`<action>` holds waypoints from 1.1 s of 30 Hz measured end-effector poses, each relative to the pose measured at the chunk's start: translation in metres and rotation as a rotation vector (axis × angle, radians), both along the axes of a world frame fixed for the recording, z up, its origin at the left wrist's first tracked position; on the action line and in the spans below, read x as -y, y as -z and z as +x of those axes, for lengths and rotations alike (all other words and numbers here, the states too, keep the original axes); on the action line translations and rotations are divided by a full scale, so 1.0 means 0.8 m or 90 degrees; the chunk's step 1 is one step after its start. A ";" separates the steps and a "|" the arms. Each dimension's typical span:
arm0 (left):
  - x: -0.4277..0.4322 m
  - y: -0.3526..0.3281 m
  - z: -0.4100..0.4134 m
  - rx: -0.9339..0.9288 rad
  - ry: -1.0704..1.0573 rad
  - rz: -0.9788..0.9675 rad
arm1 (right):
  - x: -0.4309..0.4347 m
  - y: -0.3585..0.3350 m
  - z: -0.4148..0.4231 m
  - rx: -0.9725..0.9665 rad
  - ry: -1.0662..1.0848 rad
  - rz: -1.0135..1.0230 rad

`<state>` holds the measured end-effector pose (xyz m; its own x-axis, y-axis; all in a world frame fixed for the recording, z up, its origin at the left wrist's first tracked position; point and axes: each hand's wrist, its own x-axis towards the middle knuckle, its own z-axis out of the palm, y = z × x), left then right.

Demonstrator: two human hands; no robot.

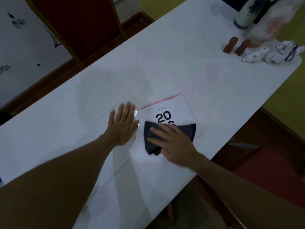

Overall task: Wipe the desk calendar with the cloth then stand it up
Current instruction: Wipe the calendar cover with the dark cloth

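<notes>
A long white table (165, 63) runs diagonally across the view, its surface bare over most of its length; beyond its far edge stands a chair (79, 25) with a dark red patterned back and a wooden frame, set against a pale wall and a brown skirting. At the table's far right end a small group of ornaments stands close together: a tall cylindrical vase (247, 12) with dark blue markings, a pale blurred object just beside it that may be wrapped in plastic, two small brown figures (236, 46), and two white ceramic animals (272, 53) touching or nearly touching one another.

Near the table's near edge the desk calendar (171, 109) lies flat, a pink strip and its binding along the far side, a large "20" printed on the white face with smaller digits above it; its near half is covered by the cloth (151, 131), dark and folded, which overhangs the calendar's near-left corner onto the table.

The left hand (123, 123) is spread flat, palm down, fingers together on the table, its edge touching the calendar's left side; it grips nothing. The right hand (175, 144) presses flat on the cloth with fingers splayed, pinning it against the calendar rather than clenching it.
</notes>
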<state>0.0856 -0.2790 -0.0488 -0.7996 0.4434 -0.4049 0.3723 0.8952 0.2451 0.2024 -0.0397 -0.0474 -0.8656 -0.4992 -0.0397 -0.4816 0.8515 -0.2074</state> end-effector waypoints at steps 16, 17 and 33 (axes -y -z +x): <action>-0.002 -0.006 0.002 -0.003 -0.006 -0.007 | -0.001 -0.010 -0.056 0.032 0.246 -0.004; -0.002 -0.006 0.002 -0.004 -0.006 -0.007 | 0.003 -0.012 -0.065 0.039 0.302 -0.009; 0.001 -0.003 0.001 0.005 0.012 -0.002 | 0.027 -0.013 -0.084 0.018 0.137 -0.015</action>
<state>0.0861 -0.2799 -0.0466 -0.7885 0.4564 -0.4122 0.3867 0.8891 0.2448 0.1353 -0.0616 -0.0370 -0.9509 -0.3046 -0.0554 -0.2834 0.9286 -0.2396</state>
